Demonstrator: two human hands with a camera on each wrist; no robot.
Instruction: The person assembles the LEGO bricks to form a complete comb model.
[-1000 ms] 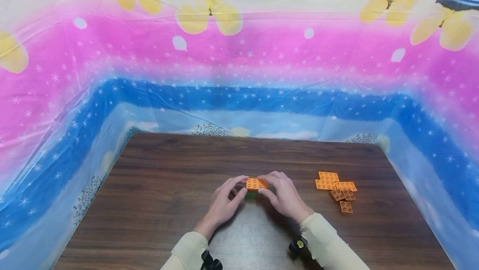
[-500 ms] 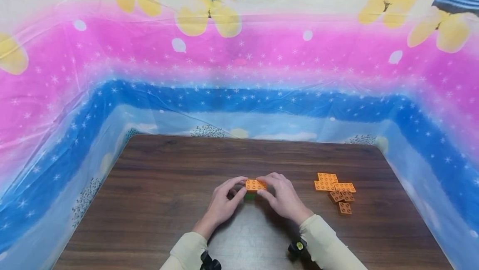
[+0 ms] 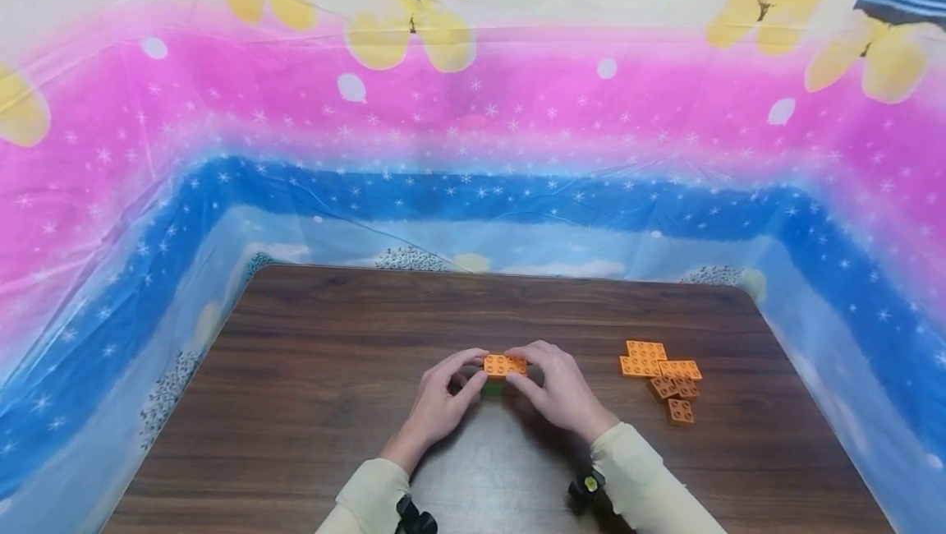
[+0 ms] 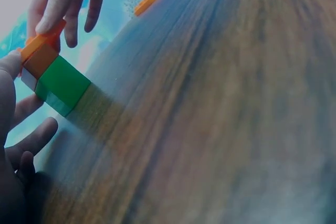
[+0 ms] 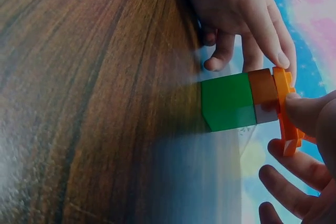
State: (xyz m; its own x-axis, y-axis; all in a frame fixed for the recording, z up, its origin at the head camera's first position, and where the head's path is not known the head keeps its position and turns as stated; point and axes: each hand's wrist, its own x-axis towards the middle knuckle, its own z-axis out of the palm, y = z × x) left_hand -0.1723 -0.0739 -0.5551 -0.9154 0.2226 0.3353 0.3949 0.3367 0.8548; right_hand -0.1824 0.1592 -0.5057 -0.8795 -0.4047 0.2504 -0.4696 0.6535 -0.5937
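Head view, orange brick (image 3: 505, 365), long axis crosswise, left hand (image 3: 443, 398), right hand (image 3: 559, 386) pinching ends

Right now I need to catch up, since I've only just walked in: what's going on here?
A person's left hand and right hand are holding opposite ends of a flat orange brick. It sits on top of a brown block, which is on a green block standing on the table. Whether the orange brick is fully pressed down, I can't tell. More orange and brown bricks lie to the person's right.
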